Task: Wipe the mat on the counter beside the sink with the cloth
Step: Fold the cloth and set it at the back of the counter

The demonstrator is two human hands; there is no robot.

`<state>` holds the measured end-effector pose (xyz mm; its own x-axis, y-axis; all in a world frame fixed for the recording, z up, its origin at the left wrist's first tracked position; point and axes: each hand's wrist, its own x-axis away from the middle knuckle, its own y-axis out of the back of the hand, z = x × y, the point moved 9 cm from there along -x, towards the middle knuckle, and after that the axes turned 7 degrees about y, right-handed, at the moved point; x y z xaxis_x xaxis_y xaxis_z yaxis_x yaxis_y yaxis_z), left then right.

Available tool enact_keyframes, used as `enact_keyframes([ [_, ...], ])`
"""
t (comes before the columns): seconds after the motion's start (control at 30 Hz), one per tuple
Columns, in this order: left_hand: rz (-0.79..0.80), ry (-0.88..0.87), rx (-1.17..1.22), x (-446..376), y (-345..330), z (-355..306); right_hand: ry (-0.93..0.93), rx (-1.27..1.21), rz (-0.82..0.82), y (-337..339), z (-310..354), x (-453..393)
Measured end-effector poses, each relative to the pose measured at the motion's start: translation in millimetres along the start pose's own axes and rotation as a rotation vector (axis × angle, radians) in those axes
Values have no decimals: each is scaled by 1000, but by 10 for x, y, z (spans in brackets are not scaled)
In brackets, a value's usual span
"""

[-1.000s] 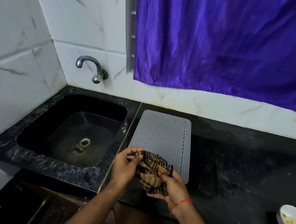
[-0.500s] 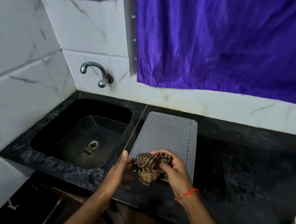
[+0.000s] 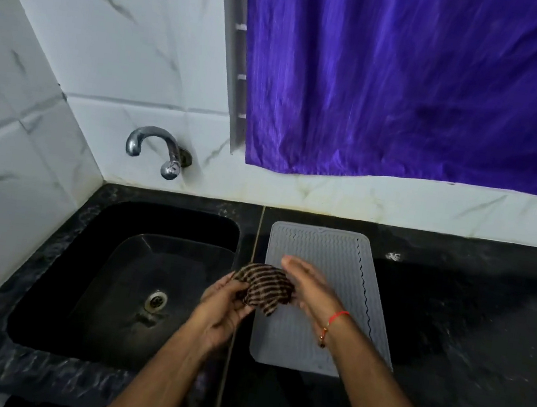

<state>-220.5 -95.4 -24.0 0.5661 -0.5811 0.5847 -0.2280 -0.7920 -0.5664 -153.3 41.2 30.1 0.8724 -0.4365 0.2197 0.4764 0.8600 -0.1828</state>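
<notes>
Grey mat [image 3: 319, 299] lies flat on the black tabletop [image 3: 463, 348] just right of the sink [image 3: 120, 279]. Striped cloth [image 3: 264, 286] is bunched over the mat's left edge, left hand [image 3: 223, 313] gripping it, right hand [image 3: 308, 289] flat against it. Looks like still bunching it; next, press down and sweep.

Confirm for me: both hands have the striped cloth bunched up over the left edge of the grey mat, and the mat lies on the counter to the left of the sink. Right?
Not quite. In the head view the grey mat lies to the right of the sink, not the left. The rest holds: the left hand and right hand have the striped cloth bunched over the mat's left edge.
</notes>
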Motion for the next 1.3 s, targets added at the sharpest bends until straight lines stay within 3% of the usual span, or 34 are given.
enact_keyframes([
  [0.13, 68, 87, -109, -521, 79, -488, -181, -100, -87, -236, -294, -693],
  [0.27, -11, 324, -352, -1014, 280, -744, -94, 36, -269, -264, -293, -1288],
  [0.33, -31, 356, -378, -1303, 295, -898, -98, 163, -326, -280, -309, -1545],
  [0.47, -73, 151, -336, -1864, 115, -1362, -67, 148, -436, -245, -257, -2083],
  [0.6, 50, 55, -221, -2292, -34, -1710, -82, -63, -397, -255, -182, -2626],
  [0.67, 33, 4, -283, -2492, 105, -1802, -104, 215, -417, -51, -168, -2757],
  [0.73, -54, -55, -429, -2617, 309, -1764, -110, 551, -493, 237, -181, -2678],
  [0.8, -123, -104, -507, -2625, 453, -1643, -92, 686, -511, 379, -286, -2448],
  [1.07, -201, -293, -641, -2249, 328, -1207, 40, 733, -751, 1002, -494, -1195],
  [1.2, -285, -268, -832, -2077, 464, -832, -113, 905, -879, 1683, -646, -470],
  [1.3, -292, -257, -914, -1736, 461, -611, -379, 1049, -872, 2149, -846, -13],
])
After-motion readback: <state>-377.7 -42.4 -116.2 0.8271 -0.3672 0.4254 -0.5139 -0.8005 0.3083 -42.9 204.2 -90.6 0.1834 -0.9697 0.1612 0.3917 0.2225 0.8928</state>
